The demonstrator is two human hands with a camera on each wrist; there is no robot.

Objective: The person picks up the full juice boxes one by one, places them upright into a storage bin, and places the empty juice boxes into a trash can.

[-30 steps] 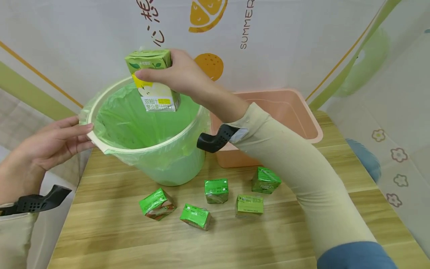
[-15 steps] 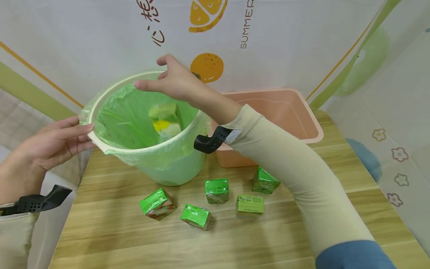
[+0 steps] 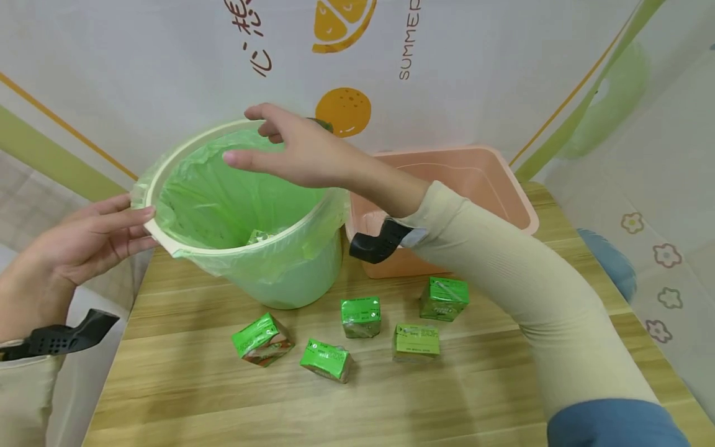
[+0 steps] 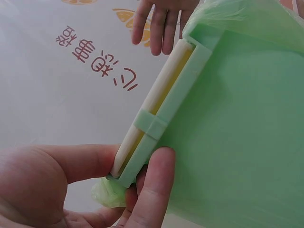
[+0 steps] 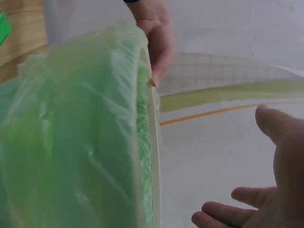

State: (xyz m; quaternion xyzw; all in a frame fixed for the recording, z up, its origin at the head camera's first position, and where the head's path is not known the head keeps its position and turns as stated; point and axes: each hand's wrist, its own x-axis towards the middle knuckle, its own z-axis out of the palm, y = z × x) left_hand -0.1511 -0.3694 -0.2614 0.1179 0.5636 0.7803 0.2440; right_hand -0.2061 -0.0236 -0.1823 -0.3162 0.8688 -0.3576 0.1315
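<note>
Green-lined bin (image 3: 246,205) steadied at rim by left hand (image 3: 84,242); right hand (image 3: 301,152), fingers spread and empty above it, best takes nearest carton (image 3: 360,316) squarely.

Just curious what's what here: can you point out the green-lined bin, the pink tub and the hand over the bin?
Green-lined bin (image 3: 184,247): head view, near rim.
Pink tub (image 3: 516,197): head view, right rim.
Right hand (image 3: 298,152): head view, back of the hand.

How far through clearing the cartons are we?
One carton already lies in the lined bin. The right hand hovers open and empty over it, while the left hand holds the rim. Five cartons are left on the table; the pink tub shows nothing inside.
</note>
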